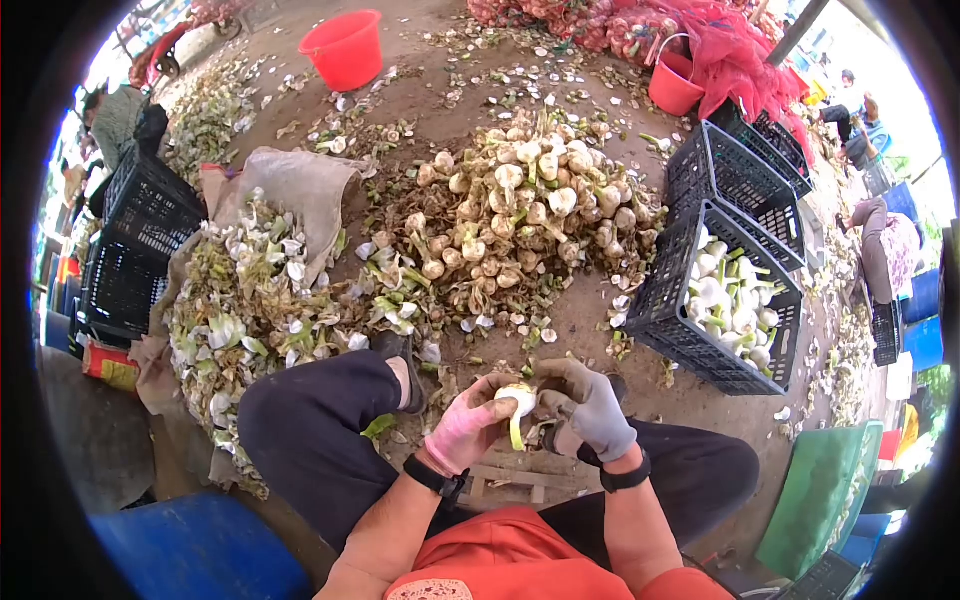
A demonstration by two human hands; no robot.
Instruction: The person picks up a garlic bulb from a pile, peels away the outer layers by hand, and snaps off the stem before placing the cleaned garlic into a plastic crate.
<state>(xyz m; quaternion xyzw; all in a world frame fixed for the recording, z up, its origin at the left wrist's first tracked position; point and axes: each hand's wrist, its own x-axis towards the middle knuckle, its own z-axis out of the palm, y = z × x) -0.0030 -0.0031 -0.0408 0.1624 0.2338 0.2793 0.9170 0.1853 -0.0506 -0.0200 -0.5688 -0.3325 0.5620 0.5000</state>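
The left hand (pixel 468 420), its fingers curled in, holds a garlic bulb (pixel 519 398) (stem hanging down). The right hand (pixel 588 405), half closed, is just beside it; whether it grips anything I cannot tell. Beyond both lies a garlic pile (pixel 530 200).

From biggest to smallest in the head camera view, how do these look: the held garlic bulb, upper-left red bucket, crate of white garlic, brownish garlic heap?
1. Brownish garlic heap
2. Crate of white garlic
3. Red bucket
4. Held garlic bulb
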